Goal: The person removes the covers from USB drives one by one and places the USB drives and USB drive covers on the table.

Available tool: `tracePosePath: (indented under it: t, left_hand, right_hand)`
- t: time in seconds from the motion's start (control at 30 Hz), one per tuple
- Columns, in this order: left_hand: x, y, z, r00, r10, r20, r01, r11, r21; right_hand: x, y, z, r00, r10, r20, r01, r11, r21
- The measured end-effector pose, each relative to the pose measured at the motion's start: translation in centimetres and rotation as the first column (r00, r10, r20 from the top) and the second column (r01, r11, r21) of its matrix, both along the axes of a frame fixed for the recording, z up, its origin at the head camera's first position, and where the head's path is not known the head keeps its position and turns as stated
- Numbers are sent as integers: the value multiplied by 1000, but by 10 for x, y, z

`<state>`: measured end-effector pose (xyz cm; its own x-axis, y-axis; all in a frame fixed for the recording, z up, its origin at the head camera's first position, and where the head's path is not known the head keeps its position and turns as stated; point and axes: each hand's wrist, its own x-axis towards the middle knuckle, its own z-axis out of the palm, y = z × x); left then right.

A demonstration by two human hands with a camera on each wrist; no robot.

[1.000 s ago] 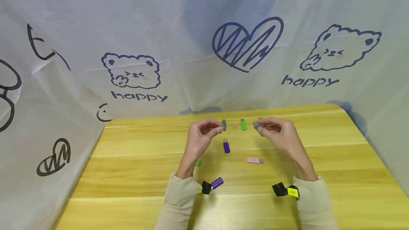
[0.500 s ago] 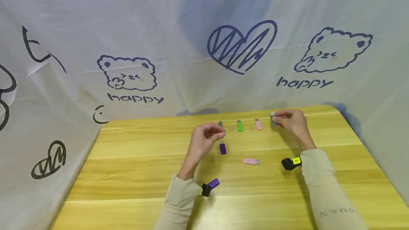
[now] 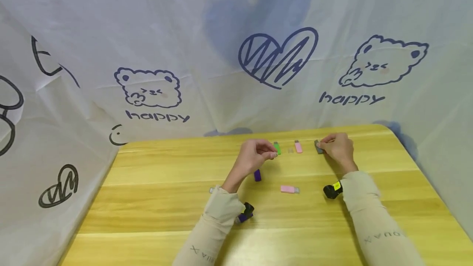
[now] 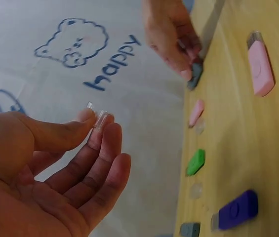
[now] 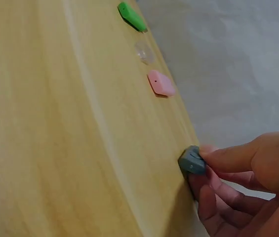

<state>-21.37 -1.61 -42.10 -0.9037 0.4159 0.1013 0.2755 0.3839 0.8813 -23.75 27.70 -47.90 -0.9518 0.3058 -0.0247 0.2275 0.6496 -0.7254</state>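
1. Purple stick (image 3: 257, 175) lies on the counter (image 3: 148, 200), left of the green stick (image 3: 278, 149)
2. Clear plastic piece (image 4: 101, 120), just left of the green stick, is pinched in the nearly closed grip of the left hand (image 3: 251, 158)
3. Pink stick (image 3: 298, 147) lies right of the green stick
4. Grey stick (image 3: 318, 147), farther right of the green stick, is at the counter, pinched in the grip of the right hand (image 3: 338, 150)

Cloth backdrop (image 3: 214, 102): we read "happy" under the left bear drawing (image 3: 148, 88) and under the right bear drawing (image 3: 384, 63) | left wrist view: we read "happy" once | right sleeve (image 3: 380, 216), left sleeve (image 3: 214, 225): we make out X, other letters unclear | yellow tag (image 3: 337, 186): too small for us
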Motion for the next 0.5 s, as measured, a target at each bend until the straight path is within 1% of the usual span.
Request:
tracePosePath:
  t: [0.07,0.17,0.27,0.33,0.4,0.5]
  left_hand:
    - [-3,9,-2,1000,-20,0,20,1000,-15]
    - [-9,24,-3,1000,-29,-7,28,998,-61]
    - [-17,42,-3,999,-49,-1,48,992,-121]
    - [-23,54,-3,998,-64,-1,63,985,-162]
    - [-30,66,-2,997,-82,4,81,978,-191]
    - [-42,84,-3,995,-102,-18,94,964,-248]
  right_hand:
    - [1,0,-2,1000,-14,-7,14,1000,10]
    - [3,-1,-4,999,-23,-29,24,999,32]
    - [6,1,-5,998,-27,-61,29,999,38]
    - [10,2,-2,996,-31,-83,33,999,26]
    - [18,5,4,994,-33,-104,32,999,-16]
    - [34,7,19,992,-37,-117,23,993,-119]
